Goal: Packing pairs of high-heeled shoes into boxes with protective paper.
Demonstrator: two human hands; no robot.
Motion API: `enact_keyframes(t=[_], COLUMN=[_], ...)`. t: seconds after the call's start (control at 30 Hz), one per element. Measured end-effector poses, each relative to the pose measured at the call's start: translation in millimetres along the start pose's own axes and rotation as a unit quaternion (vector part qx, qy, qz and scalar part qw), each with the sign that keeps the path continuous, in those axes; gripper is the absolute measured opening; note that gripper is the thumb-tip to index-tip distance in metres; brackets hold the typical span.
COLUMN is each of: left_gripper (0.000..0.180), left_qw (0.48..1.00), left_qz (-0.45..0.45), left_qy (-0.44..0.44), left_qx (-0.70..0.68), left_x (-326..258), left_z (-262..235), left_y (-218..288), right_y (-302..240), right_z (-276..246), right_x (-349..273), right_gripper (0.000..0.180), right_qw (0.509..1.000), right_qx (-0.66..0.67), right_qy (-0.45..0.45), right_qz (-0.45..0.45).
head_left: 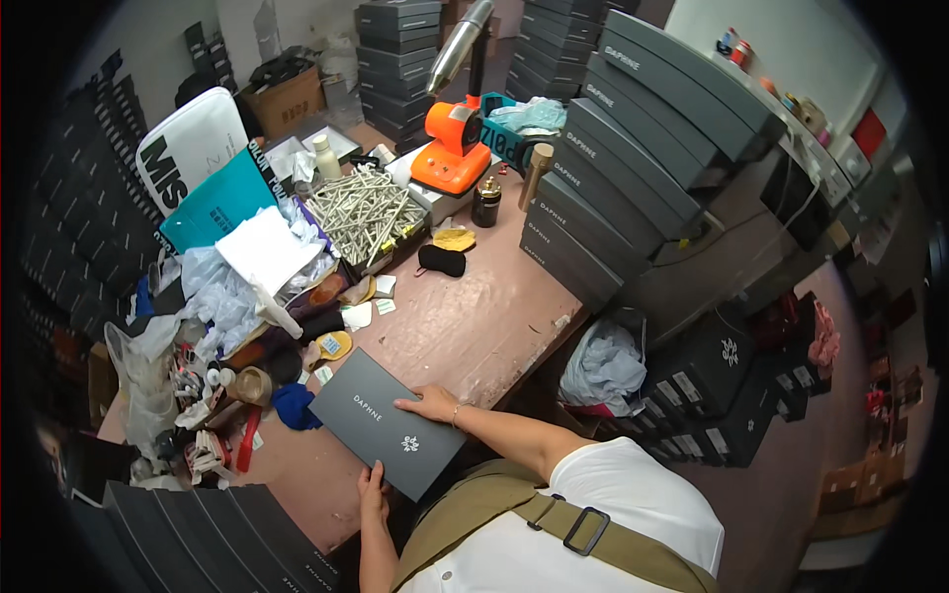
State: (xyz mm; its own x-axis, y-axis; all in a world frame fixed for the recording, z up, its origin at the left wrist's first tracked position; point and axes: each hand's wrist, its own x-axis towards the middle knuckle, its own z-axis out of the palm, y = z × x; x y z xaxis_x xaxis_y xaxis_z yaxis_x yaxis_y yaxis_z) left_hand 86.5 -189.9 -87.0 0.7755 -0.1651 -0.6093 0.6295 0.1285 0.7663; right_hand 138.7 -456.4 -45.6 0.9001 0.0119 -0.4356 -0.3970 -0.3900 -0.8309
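Olive strap [559,519] foremost; lidded grey box [346,395] at the surface's [465,321] near edge.
My left grip [373,484] and right grip [431,403] pinch the box's opposite long edges; box interior and base: hidden. Beyond: tray [381,259] filled with pale sticks [364,212]; teal bin [499,143] holding light cloth [529,116]. Lower-left boxes [198,534]: cut off.

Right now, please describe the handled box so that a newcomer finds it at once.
Go to the near edge of the pinkish table. A flat dark grey box with white markings is there. Unlike the stacked grey boxes, it has the left hand and the right hand on it.
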Motion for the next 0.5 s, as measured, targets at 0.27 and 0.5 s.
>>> enact_keyframes(t=[0.27,0.5], left_gripper=[0.062,0.050], left_qw=[0.953,0.892], left_qz=[0.054,0.249], left_qy=[-0.200,-0.326], left_qx=[-0.221,-0.190], left_x=[-60,-117], left_z=[56,199], left_y=[64,243], right_y=[-62,-144], right_z=[-29,-143], right_x=[-143,-267], right_gripper=[0.104,0.105], right_qw=[0.985,0.788], right_qx=[-0.036,-0.183], right_qy=[0.005,0.278], right_qz=[-0.166,-0.518])
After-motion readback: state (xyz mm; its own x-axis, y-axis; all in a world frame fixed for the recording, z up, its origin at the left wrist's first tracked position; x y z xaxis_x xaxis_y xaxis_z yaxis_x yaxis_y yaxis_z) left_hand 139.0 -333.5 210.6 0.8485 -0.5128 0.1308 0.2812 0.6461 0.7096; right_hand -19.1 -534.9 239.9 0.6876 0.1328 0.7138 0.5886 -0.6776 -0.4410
